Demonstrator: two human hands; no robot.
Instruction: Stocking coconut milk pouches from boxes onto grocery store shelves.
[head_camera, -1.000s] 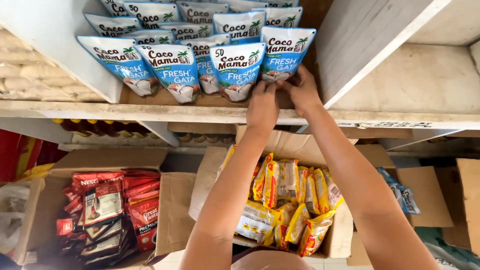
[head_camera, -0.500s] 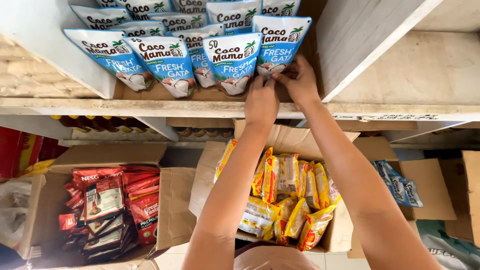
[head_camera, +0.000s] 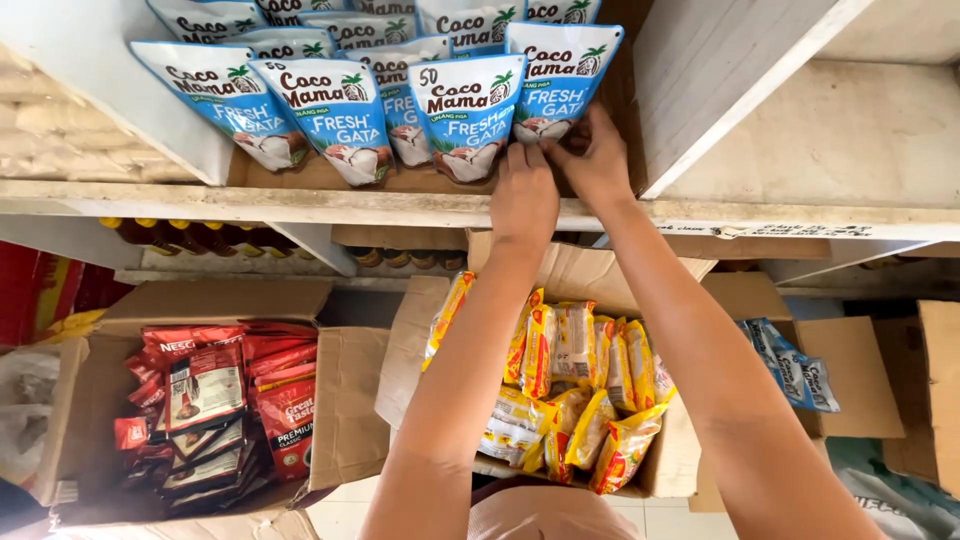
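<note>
Several blue-and-white stand-up pouches (head_camera: 335, 115) stand in rows on a wooden shelf (head_camera: 300, 200). Both my arms reach up to the right end of the front row. My left hand (head_camera: 523, 195) touches the bottom of the second pouch from the right (head_camera: 468, 115). My right hand (head_camera: 592, 160) grips the lower edge of the rightmost pouch (head_camera: 560, 75), which stands against the white shelf divider (head_camera: 720, 80). The fingertips of both hands are partly hidden by the pouches.
Below the shelf, an open cardboard box (head_camera: 600, 290) holds several yellow and orange snack packets (head_camera: 575, 385). A second box (head_camera: 100, 370) at the left holds red sachets (head_camera: 215, 400). Blue pouches (head_camera: 795, 365) lie in a box at the right. Dark bottles (head_camera: 190, 235) line a lower shelf.
Both hands stayed at the right end of the front row and shifted slightly on the pouches. The view drifted a little downward, so the pouches sit higher in the frame.
</note>
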